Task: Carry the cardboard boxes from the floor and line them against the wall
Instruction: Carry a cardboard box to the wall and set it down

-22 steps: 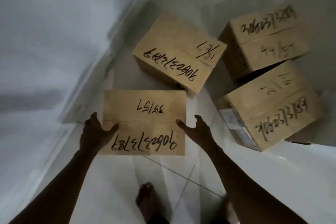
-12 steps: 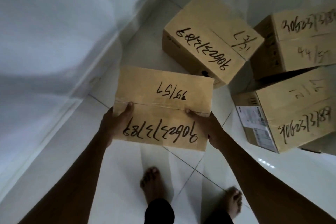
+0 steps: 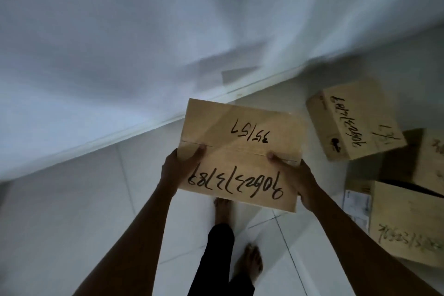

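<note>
We hold a tan cardboard box (image 3: 242, 154) scrawled with black marker numerals; matching tan boxes (image 3: 353, 122) sit on glossy white floor tiles (image 3: 72, 211) below a pale grey-white wall (image 3: 120, 31).

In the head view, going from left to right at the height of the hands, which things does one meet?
Left hand → held cardboard box → right hand → cardboard box lying on the floor.
</note>
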{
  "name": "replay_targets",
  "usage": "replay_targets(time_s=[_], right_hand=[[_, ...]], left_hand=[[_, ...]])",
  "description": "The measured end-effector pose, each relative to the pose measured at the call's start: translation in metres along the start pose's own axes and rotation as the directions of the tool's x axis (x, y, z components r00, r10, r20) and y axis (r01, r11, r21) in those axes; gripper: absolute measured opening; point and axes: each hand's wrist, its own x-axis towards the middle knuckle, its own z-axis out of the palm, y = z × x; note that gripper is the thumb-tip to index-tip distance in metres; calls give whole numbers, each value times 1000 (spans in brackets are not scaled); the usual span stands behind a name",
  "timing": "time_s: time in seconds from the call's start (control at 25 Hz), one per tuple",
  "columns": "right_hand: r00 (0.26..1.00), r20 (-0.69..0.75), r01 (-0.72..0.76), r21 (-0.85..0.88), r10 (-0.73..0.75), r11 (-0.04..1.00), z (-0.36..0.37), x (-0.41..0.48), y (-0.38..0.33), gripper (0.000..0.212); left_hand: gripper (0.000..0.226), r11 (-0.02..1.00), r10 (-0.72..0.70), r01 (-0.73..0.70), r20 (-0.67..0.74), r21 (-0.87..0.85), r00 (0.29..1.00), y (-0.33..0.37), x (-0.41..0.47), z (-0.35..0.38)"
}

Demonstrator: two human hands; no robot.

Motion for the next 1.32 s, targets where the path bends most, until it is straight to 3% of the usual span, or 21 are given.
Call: replay_targets(time_s=[0.04,0.16,0.32,0.56,0.72,0.88,1.08,1.2,1.32], right_hand=[[1000,18,9,-47,-9,999,22,-17,-7,65],[994,103,60,-170,-43,984,102,-61,-17,71],[965,256,138,-287,-64,948,229,-98,-10,71],[930,360,232,-418,-75,878,475,-129,57,65],[938,346,166,-445,-2,880,621,-137,112,81],[933,359,191,-429,-28,883,744,-134,156,73],[914,399,249,-399,-77,882,868,-109,185,71],[887,453,266,-339,-91,902,945,-88,192,66],[853,515,279,-314,-84,907,1012,-72,197,79]], left_hand=[[70,996,27,-30,-41,-84,999,-19,-7,-20],[74,971,-101,71,-124,-227,987,-100,-35,-82],[87,932,-183,104,-202,-347,962,-210,-35,-162],[99,835,-377,193,-281,-515,882,-427,6,-296],[96,815,-328,130,-265,-564,907,-556,32,-377],[82,868,-219,91,-214,-488,952,-656,78,-449],[104,807,-392,114,-380,-580,838,-730,149,-503],[97,748,-451,56,-444,-661,774,-781,208,-532],[93,707,-519,-1,-520,-707,678,-807,241,-553]])
